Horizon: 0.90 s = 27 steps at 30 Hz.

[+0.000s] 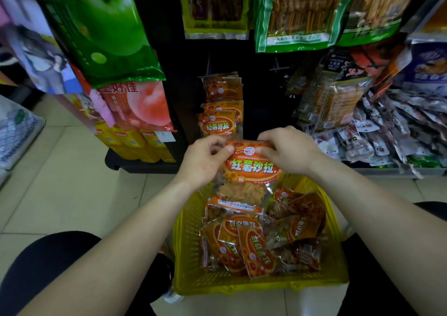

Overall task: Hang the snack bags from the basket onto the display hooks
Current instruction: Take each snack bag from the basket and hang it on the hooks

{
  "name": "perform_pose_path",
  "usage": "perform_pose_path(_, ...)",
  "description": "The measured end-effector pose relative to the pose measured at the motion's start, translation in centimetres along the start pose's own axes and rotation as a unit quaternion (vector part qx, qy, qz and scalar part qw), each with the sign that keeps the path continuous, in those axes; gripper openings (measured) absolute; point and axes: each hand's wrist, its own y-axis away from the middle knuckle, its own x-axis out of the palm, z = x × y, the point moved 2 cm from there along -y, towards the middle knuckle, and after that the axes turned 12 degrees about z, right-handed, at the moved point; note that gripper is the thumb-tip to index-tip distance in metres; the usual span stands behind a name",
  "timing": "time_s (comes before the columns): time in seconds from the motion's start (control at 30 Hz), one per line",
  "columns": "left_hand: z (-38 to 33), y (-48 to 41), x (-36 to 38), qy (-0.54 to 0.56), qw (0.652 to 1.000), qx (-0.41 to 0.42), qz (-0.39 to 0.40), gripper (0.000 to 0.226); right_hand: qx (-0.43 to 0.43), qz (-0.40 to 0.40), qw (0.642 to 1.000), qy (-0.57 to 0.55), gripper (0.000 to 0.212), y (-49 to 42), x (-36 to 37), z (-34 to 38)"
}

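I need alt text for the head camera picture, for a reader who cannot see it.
Both hands, left hand and right hand, hold an orange snack bag by its top edge above a yellow basket of similar bags, facing matching hung bags.

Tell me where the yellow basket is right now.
In the head view the yellow basket sits on the floor at lower centre, below both hands and in front of the display rack, with orange snack bags piled inside.

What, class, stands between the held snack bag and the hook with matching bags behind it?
Nothing visible. Both hands, left and right, hold the bag by its top edge above the basket. The matching bags hang just behind it, with open space between.
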Motion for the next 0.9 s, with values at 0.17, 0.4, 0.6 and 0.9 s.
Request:
perform_pose_path(0.17,3.6,0.3,-3.5,-0.068,0.994,-0.085,-0.005,0.022,0.028,-0.075,0.992,0.102,0.020,-2.8,-2.7,-0.1)
perform_pose_path(0.4,8.5,-0.4,-3.6,-0.134,0.981,-0.140,0.012,0.028,0.075,-0.040,0.984,0.154,0.028,-10.8,-1.6,-1.2)
perform_pose_path(0.6,11.6,-5.3,-1.7,-0.154,0.971,-0.174,0.055,0.032,0.105,0.010,0.982,0.155,0.031,-18.1,4.0,-2.1)
perform_pose_path(0.9,17.1,-13.4,3.1,-0.143,0.958,-0.227,0.103,0.056,0.030,0.056,0.998,0.031,0.039,-25.5,8.8,-3.1)
